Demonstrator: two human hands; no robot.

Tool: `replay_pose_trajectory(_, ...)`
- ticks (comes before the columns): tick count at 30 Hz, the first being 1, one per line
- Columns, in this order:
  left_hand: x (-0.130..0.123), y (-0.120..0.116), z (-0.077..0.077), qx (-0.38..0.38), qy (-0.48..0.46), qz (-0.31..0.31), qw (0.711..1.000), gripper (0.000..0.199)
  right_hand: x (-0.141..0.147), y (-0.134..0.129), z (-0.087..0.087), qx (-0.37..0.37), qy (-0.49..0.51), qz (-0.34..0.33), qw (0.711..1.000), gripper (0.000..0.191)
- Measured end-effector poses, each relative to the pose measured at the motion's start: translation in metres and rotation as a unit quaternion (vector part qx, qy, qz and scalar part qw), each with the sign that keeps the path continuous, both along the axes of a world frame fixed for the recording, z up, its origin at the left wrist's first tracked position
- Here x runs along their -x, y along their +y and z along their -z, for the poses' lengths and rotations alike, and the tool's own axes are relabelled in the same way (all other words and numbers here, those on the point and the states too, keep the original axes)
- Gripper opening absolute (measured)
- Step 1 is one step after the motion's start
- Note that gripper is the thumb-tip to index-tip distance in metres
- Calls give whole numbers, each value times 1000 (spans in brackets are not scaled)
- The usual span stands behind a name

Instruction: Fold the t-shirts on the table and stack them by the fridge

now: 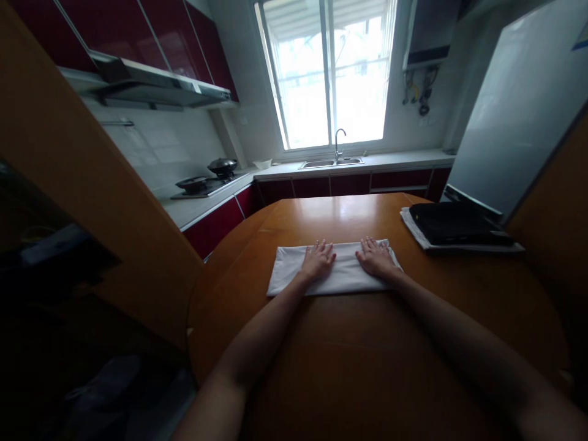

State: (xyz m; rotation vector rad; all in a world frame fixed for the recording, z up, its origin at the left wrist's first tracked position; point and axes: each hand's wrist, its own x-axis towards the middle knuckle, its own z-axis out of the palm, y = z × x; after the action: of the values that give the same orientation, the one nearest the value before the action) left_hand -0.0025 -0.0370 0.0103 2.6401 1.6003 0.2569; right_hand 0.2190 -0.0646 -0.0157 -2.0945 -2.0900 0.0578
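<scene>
A white cloth [345, 272], folded into a flat rectangle, lies on the wooden table [340, 343] in front of me. My left hand [318, 261] rests flat on it left of the middle, fingers spread. Nearer its right end, my right hand [376, 260] also lies palm down with the fingers apart. Both hands touch the cloth's upper side without gripping it. What kind of cloth article it is cannot be made out.
Folded black cloth [454, 223] lies on folded white cloth [425, 243] at the table's right. Behind the table are a sink [319, 164] with a faucet [337, 139], and a stove [211, 185] with pans. A large pale panel [509, 116] stands at right.
</scene>
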Motion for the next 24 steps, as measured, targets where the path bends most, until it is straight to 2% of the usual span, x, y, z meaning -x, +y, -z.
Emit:
replay_pose_trajectory(4,34,10,-3,-21,13,-77,997,59,-4,2,2,-2,7,2,1000,67)
replay_pose_trajectory(7,62,18,-5,5,36,-148,988,61,-5,3,2,-3,14,3,1000,68)
replay_pose_trajectory(10,70,19,-7,15,41,-163,986,63,-5,3,2,1,20,-1,1000,69)
replay_pose_trajectory(12,59,15,-10,-17,36,-150,988,63,-5,3,1,-1,23,0,1000,68)
replay_pose_trajectory(15,26,2,-13,-52,9,-76,996,61,-5,2,1,-10,30,1,999,67)
replay_pose_trajectory(19,-16,-19,-4,-4,1,30,1000,61,-2,0,-1,-16,41,-3,999,65)
replay_pose_trajectory(22,-27,-28,3,29,17,47,998,64,-3,-2,-9,-33,56,-1,998,60)
replay_pose_trajectory(24,-26,-29,5,36,21,45,998,63,-10,-1,-20,-71,83,20,994,55)
